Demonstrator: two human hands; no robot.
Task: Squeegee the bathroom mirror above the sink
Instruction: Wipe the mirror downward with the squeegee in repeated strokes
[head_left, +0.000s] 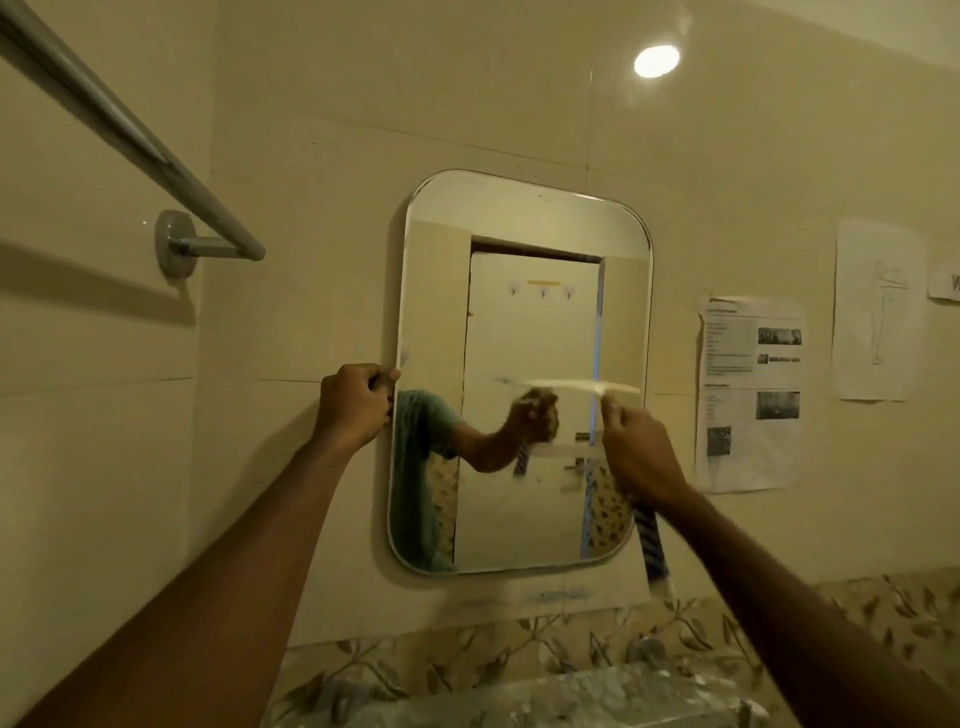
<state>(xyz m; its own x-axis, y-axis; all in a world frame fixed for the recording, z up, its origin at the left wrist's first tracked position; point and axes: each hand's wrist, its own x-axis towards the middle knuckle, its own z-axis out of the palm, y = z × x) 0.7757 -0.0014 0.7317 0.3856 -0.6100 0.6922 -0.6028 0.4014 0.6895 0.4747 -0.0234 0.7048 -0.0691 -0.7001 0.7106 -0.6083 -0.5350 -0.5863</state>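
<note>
A rounded rectangular mirror (519, 249) hangs on the cream tiled wall. My left hand (356, 405) grips the mirror's left edge at mid height, fingers curled round it. My right hand (636, 447) holds a squeegee by its handle; the pale blade (582, 386) lies about level against the glass at mid height, toward the right side, blurred. A dark striped handle end (649, 540) sticks out below my right wrist. The glass reflects both arms, a door and a teal shirt.
A metal towel rail (130, 135) juts from the left wall at upper left. Printed papers (750, 395) and a line drawing (878, 312) are stuck right of the mirror. Below are leaf-patterned tiles (467, 660) and the sink's rim (545, 696) with a tap (647, 649).
</note>
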